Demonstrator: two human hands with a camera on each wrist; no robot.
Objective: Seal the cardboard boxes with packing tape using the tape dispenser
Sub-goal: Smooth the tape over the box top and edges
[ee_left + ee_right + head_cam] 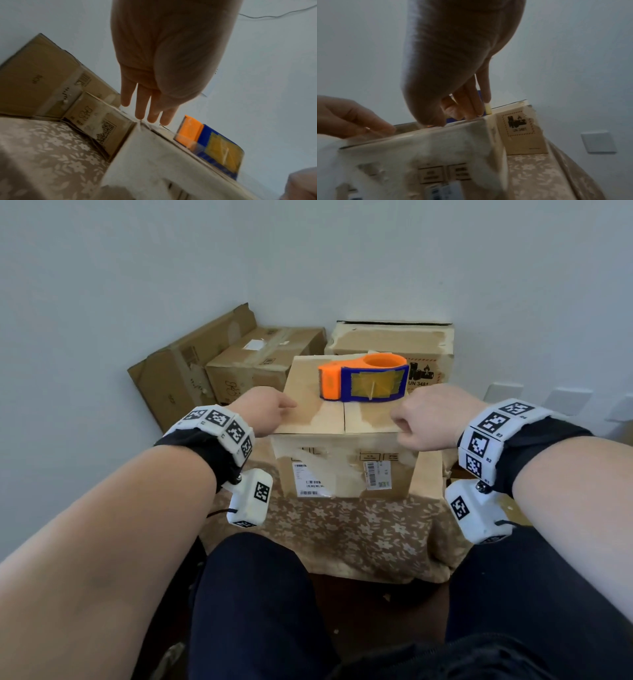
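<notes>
Box in hand: cardboard box upright on the counter under a floral cloth, flaps folded down, centre seam running away from the body, no fresh tape visible across it.
Tape dispenser: tape dispenser lying on its side on the far half of the box top, across the seam, orange end to the left, blue body and roll to the right.
Long axis: left to right, crosswise to the seam.
Left hand: left hand at the near-left of the box top, fingers fairly straight in the left wrist view, tips at or just above the cardboard; contact not certain; holding nothing.
Right hand: right hand at the near-right edge of the box top, fingers curled downward in the right wrist view, tips on or at the flap; whether pressing or pinching the edge cannot be told; no dispenser in it.
Key relation: dispenser beyond both hands, between them and slightly right of centre; blue end just past the right hand, orange end a little further from the left hand.
Nearer hand: right, by judgement.
Step judged: flaps being held flat, dispenser not yet picked up, sealing not begun on this box.
Next move calls for: reach forward over the flap, grip on the dispenser body, turn to line the tape with the seam.
Behind: other cardboard boxes against the wall.
</notes>
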